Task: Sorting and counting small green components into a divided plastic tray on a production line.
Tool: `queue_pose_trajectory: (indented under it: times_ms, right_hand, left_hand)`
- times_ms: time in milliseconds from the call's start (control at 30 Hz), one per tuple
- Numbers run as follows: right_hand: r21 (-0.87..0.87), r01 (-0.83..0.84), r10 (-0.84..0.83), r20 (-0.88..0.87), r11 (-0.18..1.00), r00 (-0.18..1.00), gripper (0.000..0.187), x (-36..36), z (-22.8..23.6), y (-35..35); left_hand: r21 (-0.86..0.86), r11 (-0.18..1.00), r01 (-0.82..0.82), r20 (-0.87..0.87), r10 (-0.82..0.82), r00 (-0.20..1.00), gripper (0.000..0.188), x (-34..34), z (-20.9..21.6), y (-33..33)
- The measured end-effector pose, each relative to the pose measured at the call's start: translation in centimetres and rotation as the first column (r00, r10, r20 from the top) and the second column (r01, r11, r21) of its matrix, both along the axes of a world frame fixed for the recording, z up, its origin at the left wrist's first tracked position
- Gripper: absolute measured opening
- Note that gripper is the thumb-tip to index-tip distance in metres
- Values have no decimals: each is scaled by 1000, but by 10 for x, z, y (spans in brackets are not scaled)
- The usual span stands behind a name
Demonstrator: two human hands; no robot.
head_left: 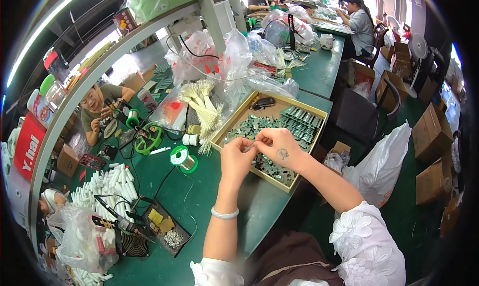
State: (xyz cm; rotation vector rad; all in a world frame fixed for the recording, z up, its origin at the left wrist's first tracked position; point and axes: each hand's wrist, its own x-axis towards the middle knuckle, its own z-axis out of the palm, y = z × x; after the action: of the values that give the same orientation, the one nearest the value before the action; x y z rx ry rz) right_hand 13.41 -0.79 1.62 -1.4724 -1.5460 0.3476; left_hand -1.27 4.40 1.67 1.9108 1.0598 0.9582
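Note:
Both my hands meet over a shallow yellowish tray (pixel 271 179), their fingertips pinched together. My left hand (pixel 234 159) is closed at the tray's left side. From the right, my right hand (pixel 280 147) comes in, thumb and fingers pressed together against the left fingertips. Between them is something small and mostly hidden, too small to name. Small green circuit boards (pixel 253 124) lie loose in the tray under the hands. Panels of joined boards (pixel 302 120) are stacked at its right side. A black fob-like object (pixel 264 102) rests near the far corner.
Left of the hands are a solder wire spool (pixel 187 163), a green reel (pixel 148 139) and bundled white wires (pixel 203 106). Nearer stand a pile of white tubes (pixel 109 186) and a dark tray with sponges (pixel 174 236). A co-worker (pixel 102 106) sits across the bench.

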Motion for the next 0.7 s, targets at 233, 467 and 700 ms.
queue_pose_trajectory:
  times_ms: [233,467,700]
  right_hand:
    - [50,-104,104,-4,993,995,14,7,2,1]
    - [-69,-188,147,-393,980,908,9,9,2,2]
    - [-28,-22,15,-243,999,970,15,1,9,-2]
  left_hand:
    - [9,1000,24,60,-24,998,28,-1,-3,3]
    - [-418,881,223,475,2,880,29,-4,0,9]
    - [-304,944,128,441,20,897,25,5,-11,6]
